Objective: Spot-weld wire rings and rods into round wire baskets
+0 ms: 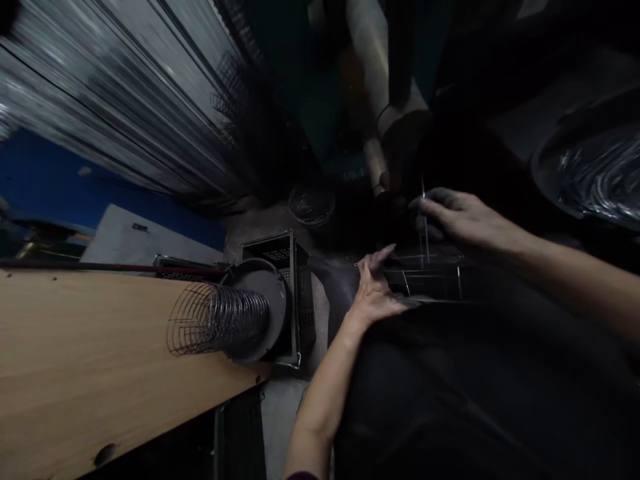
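Observation:
Between my forearms lies a wire frame (434,272) made of thin metal rods, dim against the dark clothing. At its left end my left hand (373,293) grips it, thumb and fingers spread across its width. Above the frame my right hand (450,212) pinches a thin straight wire (427,241) between thumb and fingertips. This wire stands roughly upright, its lower end close to the frame; whether they touch I cannot tell. Shadow hides much of the frame.
Stacked wire rings (215,319) sit around a round dark disc (260,310) beside a wooden board (90,360). Behind it stands a dark plastic crate (299,300). A machine (373,53) rises ahead. A basin of wire pieces (600,173) is at right, a wire coil (311,205) on the floor.

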Available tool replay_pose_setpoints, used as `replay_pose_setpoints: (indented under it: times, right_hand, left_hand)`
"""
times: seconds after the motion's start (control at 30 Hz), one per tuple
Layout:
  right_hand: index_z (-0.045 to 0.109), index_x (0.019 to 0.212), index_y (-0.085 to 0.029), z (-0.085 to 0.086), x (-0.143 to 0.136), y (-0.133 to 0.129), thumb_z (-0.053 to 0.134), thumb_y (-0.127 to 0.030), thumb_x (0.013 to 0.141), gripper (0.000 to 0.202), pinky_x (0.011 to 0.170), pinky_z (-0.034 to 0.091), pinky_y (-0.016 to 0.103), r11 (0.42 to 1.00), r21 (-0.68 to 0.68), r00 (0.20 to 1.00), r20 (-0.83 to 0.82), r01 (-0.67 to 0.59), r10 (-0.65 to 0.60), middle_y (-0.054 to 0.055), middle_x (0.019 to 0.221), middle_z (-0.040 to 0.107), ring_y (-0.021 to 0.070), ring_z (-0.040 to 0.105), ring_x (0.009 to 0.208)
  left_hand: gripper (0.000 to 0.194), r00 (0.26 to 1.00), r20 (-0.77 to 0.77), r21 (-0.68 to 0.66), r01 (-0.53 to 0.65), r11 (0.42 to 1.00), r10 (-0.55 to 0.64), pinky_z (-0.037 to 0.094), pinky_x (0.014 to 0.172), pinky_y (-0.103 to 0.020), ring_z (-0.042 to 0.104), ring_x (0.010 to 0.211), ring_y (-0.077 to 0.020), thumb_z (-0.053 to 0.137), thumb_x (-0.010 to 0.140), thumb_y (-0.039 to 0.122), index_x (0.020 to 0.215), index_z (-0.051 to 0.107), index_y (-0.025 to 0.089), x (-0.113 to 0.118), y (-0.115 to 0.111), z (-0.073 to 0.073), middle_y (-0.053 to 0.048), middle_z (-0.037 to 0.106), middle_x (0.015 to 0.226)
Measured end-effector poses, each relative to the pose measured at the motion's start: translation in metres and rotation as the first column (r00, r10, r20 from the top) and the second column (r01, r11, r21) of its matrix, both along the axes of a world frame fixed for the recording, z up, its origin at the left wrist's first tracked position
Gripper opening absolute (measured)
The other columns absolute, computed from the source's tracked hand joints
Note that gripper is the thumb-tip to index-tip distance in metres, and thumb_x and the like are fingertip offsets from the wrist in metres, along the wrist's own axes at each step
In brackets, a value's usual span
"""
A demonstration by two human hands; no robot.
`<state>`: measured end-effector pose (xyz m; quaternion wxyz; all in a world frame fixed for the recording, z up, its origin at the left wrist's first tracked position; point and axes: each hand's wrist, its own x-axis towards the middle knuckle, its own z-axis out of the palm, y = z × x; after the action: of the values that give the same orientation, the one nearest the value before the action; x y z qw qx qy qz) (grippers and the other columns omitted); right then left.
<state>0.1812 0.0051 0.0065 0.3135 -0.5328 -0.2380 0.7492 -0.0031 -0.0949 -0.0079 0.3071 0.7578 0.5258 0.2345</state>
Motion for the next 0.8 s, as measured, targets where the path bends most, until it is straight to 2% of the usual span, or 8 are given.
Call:
replay_pose_setpoints:
  times: [0.13,0.27,0.37,0.5,0.6,0.7,0.8]
  right_hand:
    - [0.051,0.093,-0.016,0.018,0.000,0.037,0.047,-0.020,0.093,0.005,0.034,0.023,0.016,0.995,0.021,0.995,-0.017,0.096,-0.096,-0.005,0.052,0.042,0.0054,0.035,0.036]
    - [0.051,0.095,-0.014,0.029,-0.002,0.066,0.048,-0.015,0.092,0.005,0.036,0.025,0.015,0.996,0.029,0.997,0.007,0.079,-0.079,-0.004,0.053,0.044,0.0042,0.036,0.038]
    - [0.051,0.091,-0.013,0.033,-0.005,0.075,0.050,-0.011,0.090,0.002,0.037,0.027,0.015,0.996,0.059,0.997,0.047,0.060,-0.063,-0.004,0.051,0.044,0.0050,0.037,0.039]
    - [0.051,0.084,-0.012,0.042,-0.009,0.079,0.051,-0.001,0.084,0.011,0.039,0.028,0.016,0.997,0.039,0.995,0.070,0.066,-0.069,-0.005,0.047,0.041,0.0059,0.037,0.040]
    - [0.051,0.083,-0.012,0.047,-0.010,0.082,0.051,0.000,0.083,0.012,0.040,0.028,0.017,0.998,0.030,0.994,0.092,0.049,-0.051,-0.006,0.045,0.038,0.0068,0.035,0.040]
    - [0.050,0.081,-0.013,0.043,-0.010,0.084,0.051,0.001,0.082,0.014,0.041,0.029,0.017,0.998,0.051,0.991,0.120,0.045,-0.051,-0.005,0.046,0.039,0.0072,0.036,0.042]
    - [0.049,0.078,-0.013,0.031,-0.012,0.087,0.052,0.000,0.082,0.013,0.041,0.030,0.018,0.992,0.121,0.985,0.165,0.030,-0.050,-0.004,0.048,0.043,0.0079,0.039,0.043]
  left_hand:
    - [0.088,0.999,0.037,-0.028,0.016,0.999,-0.015,0.044,0.094,-0.045,0.050,0.107,-0.0249,0.070,0.072,0.036,0.138,0.014,0.022,0.006,0.050,0.021,-0.011,0.049,0.113]
    - [0.086,0.997,0.067,0.036,0.046,0.998,-0.049,0.046,0.093,-0.044,0.053,0.103,-0.0239,0.069,0.070,0.032,0.132,0.010,0.019,0.012,0.079,0.030,-0.013,0.047,0.113]
    - [0.080,0.991,0.113,0.113,0.056,0.992,-0.069,0.049,0.089,-0.044,0.057,0.094,-0.0219,0.066,0.073,0.034,0.129,0.011,0.019,0.013,0.090,0.030,-0.013,0.047,0.111]
    - [0.081,0.982,0.172,0.167,0.051,0.985,-0.080,0.051,0.085,-0.042,0.057,0.094,-0.0222,0.069,0.072,0.034,0.130,0.015,0.018,0.009,0.100,0.030,-0.012,0.048,0.107]
    - [0.078,0.973,0.209,0.211,0.048,0.976,-0.093,0.051,0.085,-0.041,0.056,0.096,-0.0217,0.070,0.072,0.033,0.129,0.020,0.019,0.006,0.105,0.028,-0.014,0.043,0.115]
    - [0.078,0.973,0.205,0.217,0.062,0.974,-0.107,0.051,0.085,-0.042,0.056,0.094,-0.0209,0.070,0.072,0.035,0.129,0.019,0.020,0.005,0.109,0.026,-0.014,0.043,0.115]
    - [0.080,0.979,0.184,0.165,0.052,0.985,-0.083,0.050,0.086,-0.044,0.057,0.093,-0.0219,0.069,0.072,0.039,0.128,0.015,0.019,0.005,0.111,0.023,-0.012,0.048,0.106]
